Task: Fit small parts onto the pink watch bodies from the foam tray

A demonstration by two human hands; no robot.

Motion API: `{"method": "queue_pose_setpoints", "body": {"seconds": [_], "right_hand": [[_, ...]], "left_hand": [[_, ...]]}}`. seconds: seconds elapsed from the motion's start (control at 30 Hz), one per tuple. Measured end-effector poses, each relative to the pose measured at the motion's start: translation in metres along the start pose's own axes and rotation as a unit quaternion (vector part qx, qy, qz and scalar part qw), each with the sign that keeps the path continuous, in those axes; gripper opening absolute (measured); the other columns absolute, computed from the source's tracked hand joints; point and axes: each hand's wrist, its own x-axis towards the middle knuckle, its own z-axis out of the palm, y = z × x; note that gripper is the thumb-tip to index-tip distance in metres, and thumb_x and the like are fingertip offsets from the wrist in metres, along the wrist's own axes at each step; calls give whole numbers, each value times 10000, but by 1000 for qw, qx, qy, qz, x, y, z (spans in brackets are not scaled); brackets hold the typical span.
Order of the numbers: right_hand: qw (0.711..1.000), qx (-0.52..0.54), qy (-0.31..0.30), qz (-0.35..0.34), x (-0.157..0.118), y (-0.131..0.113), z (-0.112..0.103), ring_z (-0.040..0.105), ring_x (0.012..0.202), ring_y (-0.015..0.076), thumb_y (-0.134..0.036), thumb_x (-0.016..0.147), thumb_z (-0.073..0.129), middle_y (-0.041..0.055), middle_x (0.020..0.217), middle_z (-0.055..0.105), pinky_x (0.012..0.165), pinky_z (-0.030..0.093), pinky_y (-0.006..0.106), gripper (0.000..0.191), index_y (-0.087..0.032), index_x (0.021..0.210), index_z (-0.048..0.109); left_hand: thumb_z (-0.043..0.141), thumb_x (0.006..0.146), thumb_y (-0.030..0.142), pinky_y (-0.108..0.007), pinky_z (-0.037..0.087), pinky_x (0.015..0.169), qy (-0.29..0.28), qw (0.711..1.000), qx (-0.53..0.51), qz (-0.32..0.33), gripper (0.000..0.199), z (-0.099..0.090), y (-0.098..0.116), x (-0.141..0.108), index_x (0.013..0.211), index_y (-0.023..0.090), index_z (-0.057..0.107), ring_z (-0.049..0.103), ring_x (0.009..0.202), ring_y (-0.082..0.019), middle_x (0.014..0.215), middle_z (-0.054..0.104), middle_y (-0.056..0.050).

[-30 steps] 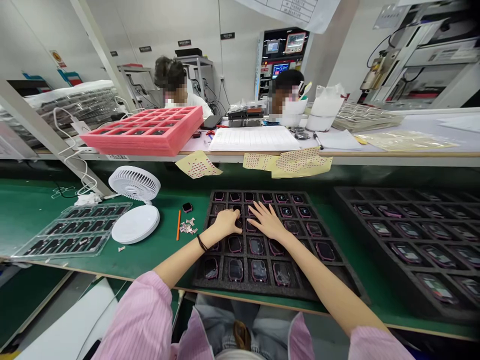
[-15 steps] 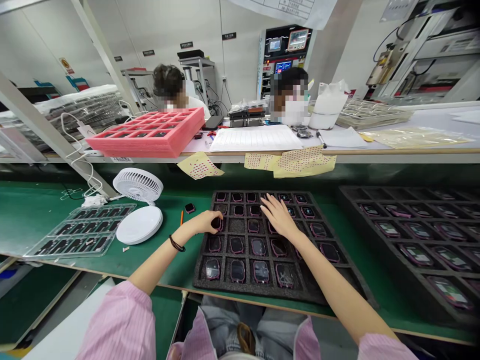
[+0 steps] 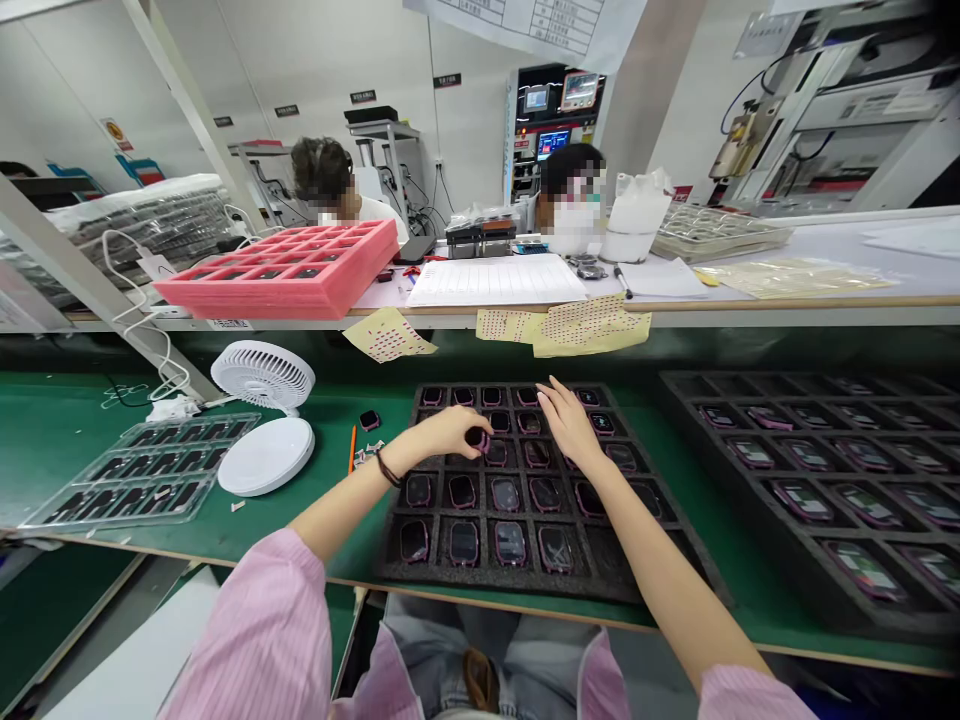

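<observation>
Watch [image 3: 475,438], square, purple-rimmed, edge-pinched in left hand [image 3: 442,431], likely sparing its screen. Open, empty-looking right hand [image 3: 572,425] at one o'clock over black foam tray [image 3: 480,577].

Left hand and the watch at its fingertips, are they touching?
Touching. The head view shows the left hand pinching the watch by its edge, over the dark foam tray.

On your table [image 3: 360,560]: open black foam trays [image 3: 480,577], two; clear plastic tray [image 3: 142,470], one; white fan [image 3: 265,457], one; orange stick [image 3: 352,448], one; loose smartwatch [image 3: 369,420], one.
</observation>
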Motion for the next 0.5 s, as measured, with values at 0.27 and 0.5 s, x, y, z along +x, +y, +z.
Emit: {"method": "queue_pose_setpoints", "body": {"seconds": [0.27, 0.5], "right_hand": [[1000, 18, 17, 12, 2, -1, -4, 402, 1324, 270, -571, 929, 250, 150, 1387, 488, 1115, 262, 509, 603, -168, 1253, 559], [999, 29, 25, 10, 2, -3, -8, 395, 1325, 262, -541, 937, 266, 137, 1392, 479, 1116, 260, 503, 560, -185, 1268, 544]], "left_hand": [[726, 660, 167, -294, 490, 825, -59, 994, 87, -16, 451, 37, 16, 37, 1106, 154, 665, 646, 977, -256, 1044, 698, -111], [735, 621, 136, -289, 495, 859, 2, 1000, -10, -17, 415, 27, 26, 47, 1033, 153, 695, 669, 942, -232, 1026, 724, -71]]}}
